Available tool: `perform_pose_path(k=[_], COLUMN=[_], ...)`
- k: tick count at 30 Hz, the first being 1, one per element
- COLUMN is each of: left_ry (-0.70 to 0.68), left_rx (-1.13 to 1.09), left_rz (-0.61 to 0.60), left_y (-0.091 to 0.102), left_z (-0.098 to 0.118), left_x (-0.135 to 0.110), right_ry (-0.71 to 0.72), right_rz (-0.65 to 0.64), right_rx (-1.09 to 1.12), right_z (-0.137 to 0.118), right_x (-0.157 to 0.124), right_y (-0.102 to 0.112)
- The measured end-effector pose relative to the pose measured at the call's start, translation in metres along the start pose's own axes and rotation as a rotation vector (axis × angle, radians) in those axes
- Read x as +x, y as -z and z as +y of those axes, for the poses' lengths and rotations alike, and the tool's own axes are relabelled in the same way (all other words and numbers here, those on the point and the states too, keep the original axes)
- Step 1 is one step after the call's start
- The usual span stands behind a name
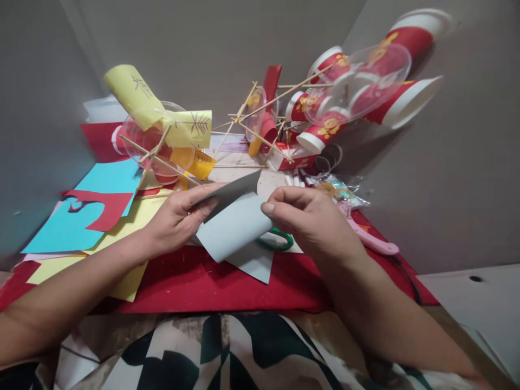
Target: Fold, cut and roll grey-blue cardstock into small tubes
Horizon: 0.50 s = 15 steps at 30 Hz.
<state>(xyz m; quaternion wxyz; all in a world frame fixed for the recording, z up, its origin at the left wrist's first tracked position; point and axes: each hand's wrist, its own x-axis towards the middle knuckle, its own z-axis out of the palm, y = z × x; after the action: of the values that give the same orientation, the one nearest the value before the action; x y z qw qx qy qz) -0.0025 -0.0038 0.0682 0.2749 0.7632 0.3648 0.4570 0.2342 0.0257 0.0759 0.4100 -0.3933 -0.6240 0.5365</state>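
A light grey-blue sheet of paper (235, 225) is held between my two hands above the table's front part, bent over into a loose curve. My left hand (189, 211) grips its darker, raised side between thumb and fingers. On the other side, my right hand (303, 214) pinches the paper's edge between thumb and forefinger. Another grey-blue sheet (254, 262) lies beneath on the red cloth. Beside it, partly covered by the held paper, show the green handles of scissors (284, 239).
A stick-and-cup wheel with yellow paper tubes (152, 154) stands left, and one with red paper cups (329, 127) right. Coloured sheets (81, 216) lie at left. A pink glue gun (376, 241) with a dark cord rests at right, near a plastic bag (345, 192).
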Motion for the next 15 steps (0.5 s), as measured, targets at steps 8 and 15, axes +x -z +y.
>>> perform_pose_path(k=[8,15], left_ry=[-0.093,0.059], left_rx=[0.161,0.066], left_rz=[-0.235,-0.392], left_y=[0.011,0.022], left_z=[-0.007,0.002], left_x=[-0.01,-0.015], right_ry=[-0.209,-0.248], right_rz=[0.088,0.052], right_rx=[0.204,0.294], right_z=[0.004,0.009], right_x=[0.012,0.018], right_y=[-0.008,-0.006])
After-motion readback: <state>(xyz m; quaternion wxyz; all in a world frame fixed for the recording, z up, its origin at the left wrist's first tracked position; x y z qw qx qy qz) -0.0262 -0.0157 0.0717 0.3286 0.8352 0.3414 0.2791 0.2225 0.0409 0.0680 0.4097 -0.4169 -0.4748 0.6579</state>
